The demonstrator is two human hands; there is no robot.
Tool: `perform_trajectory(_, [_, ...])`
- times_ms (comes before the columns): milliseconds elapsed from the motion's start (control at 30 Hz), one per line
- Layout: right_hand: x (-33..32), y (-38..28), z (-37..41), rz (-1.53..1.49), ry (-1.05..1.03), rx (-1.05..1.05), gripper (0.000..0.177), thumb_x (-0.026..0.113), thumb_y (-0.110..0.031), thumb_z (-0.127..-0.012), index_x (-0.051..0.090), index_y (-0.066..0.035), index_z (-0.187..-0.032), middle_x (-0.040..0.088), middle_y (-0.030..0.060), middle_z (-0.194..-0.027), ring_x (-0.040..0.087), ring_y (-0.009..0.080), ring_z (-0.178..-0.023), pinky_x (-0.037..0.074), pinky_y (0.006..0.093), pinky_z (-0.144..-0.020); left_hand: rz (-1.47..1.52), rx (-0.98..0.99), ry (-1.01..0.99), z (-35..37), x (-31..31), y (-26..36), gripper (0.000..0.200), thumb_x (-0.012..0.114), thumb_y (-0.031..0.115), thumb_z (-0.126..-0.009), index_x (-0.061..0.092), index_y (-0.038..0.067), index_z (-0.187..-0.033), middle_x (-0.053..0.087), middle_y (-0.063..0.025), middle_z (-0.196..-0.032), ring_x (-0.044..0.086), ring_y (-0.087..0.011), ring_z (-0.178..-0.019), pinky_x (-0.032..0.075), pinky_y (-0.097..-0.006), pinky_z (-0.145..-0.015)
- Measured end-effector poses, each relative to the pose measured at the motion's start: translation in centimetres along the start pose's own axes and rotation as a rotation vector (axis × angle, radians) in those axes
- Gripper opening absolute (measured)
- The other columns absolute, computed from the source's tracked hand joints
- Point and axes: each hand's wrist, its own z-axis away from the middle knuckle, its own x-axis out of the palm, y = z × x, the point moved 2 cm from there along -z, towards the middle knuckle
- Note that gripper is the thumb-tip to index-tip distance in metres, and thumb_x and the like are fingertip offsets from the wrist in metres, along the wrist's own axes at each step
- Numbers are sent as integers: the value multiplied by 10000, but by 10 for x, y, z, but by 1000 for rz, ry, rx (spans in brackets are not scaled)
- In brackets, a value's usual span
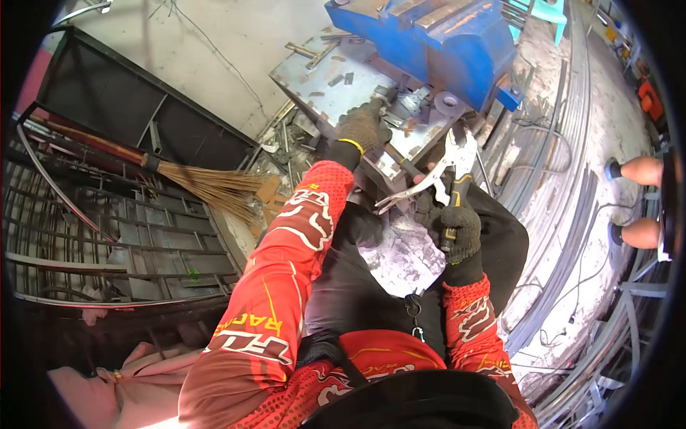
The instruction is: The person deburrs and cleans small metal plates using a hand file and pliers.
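My left hand (361, 127), in a dark knitted glove with a yellow band at the wrist, reaches over the metal worktable (314, 89). Its fingers are curled at a small dark piece that I cannot make out. Close by lie shiny metal scraps (413, 102) and a round metal ring (449, 104). My right hand (457, 230), gloved too, is wrapped round the black-and-yellow grip of locking pliers (459, 154), held above my lap. The pliers' pale metal jaws point up, away from me. A rod with a brownish part (401, 161) slants off the table's near edge between my hands.
A blue metal machine body (436, 43) stands at the table's far side. Left are a stick broom (207, 182), a black metal frame (136, 93) and a steel grille (164, 236). Long metal bars (554, 264) cover the floor at right, near another person's legs (639, 204).
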Motion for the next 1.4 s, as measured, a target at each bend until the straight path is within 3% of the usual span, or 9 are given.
perform_trajectory(200, [-12, 16, -9, -37, -56, 80, 915, 665, 14, -759, 360, 6, -1622, 588, 234, -1456, 702, 295, -1144, 602, 455, -1034, 83, 1, 217, -1, -9, -6, 662, 784, 344, -767, 636, 62, -1347, 741, -193, -1086, 721, -366, -1032, 570, -457, -922])
perform_trajectory(333, [-8, 24, -8, 184, 4, 88, 911, 686, 10, -768, 370, -15, -1622, 590, 205, -1456, 593, 298, -1340, 565, 532, -1082, 2, -98, 202, -10, -42, -25, 627, 785, 316, -804, 651, 73, -1366, 724, -204, -1153, 708, -362, -1092, 551, -456, -986])
perform_trajectory(433, [-20, 35, -14, 234, -31, 97, 801, 709, 88, -855, 415, -23, -1592, 597, 177, -1442, 589, 274, -1342, 580, 451, -1067, -70, 85, 334, -39, -44, -60, 577, 753, 233, -828, 651, 168, -1392, 683, -211, -1292, 668, -411, -1192, 543, -491, -1020])
perform_trajectory(533, [-9, 40, -12, 246, 7, 120, 776, 733, 102, -874, 437, -28, -1580, 594, 168, -1454, 567, 243, -1374, 561, 393, -1083, 20, 14, 393, -51, -48, -74, 468, 682, 131, -893, 679, 113, -1361, 687, -216, -1327, 649, -395, -1266, 515, -454, -1084])
perform_trajectory(800, [-2, 42, -10, 495, 29, 161, 710, 733, 20, -927, 453, -45, -1577, 639, 62, -1394, 605, 160, -1279, 517, 295, -1040, -139, 51, 167, -50, -20, -92, 352, 634, 158, -914, 739, 137, -1249, 701, -184, -1319, 681, -407, -1195, 547, -467, -1046])
perform_trajectory(933, [-21, 56, -14, 424, 25, 142, 680, 719, 2, -937, 472, -64, -1567, 657, 51, -1370, 624, 112, -1198, 520, 272, -990, -324, -26, 34, -69, -15, -117, 444, 569, 170, -918, 674, 189, -1348, 560, -131, -1557, 617, -408, -1320, 471, -515, -1146])
perform_trajectory(1067, [-32, 65, -18, 501, 9, 106, 710, 732, 16, -921, 458, -56, -1572, 657, 72, -1380, 648, 137, -1184, 568, 309, -964, -54, 34, 291, -57, -23, -78, 344, 696, 250, -986, 699, 165, -1319, 642, -198, -1390, 664, -383, -1241, 556, -466, -1013])
perform_trajectory(1133, [-26, 64, -17, 527, 40, 123, 727, 742, 26, -909, 453, -54, -1571, 655, 80, -1386, 656, 153, -1179, 582, 327, -959, 23, 305, 260, -48, -18, -48, 277, 769, 244, -922, 745, 148, -1181, 704, -164, -1178, 672, -382, -1135, 559, -467, -932])
perform_trajectory(1400, [-25, 60, -16, 428, 18, 198, 797, 807, 71, -844, 438, -22, -1544, 640, 98, -1359, 621, 201, -1273, 595, 370, -993, -142, 375, 109, -34, 3, 1, 355, 751, 190, -821, 738, 181, -1175, 654, -159, -1195, 641, -430, -1098, 539, -527, -972])
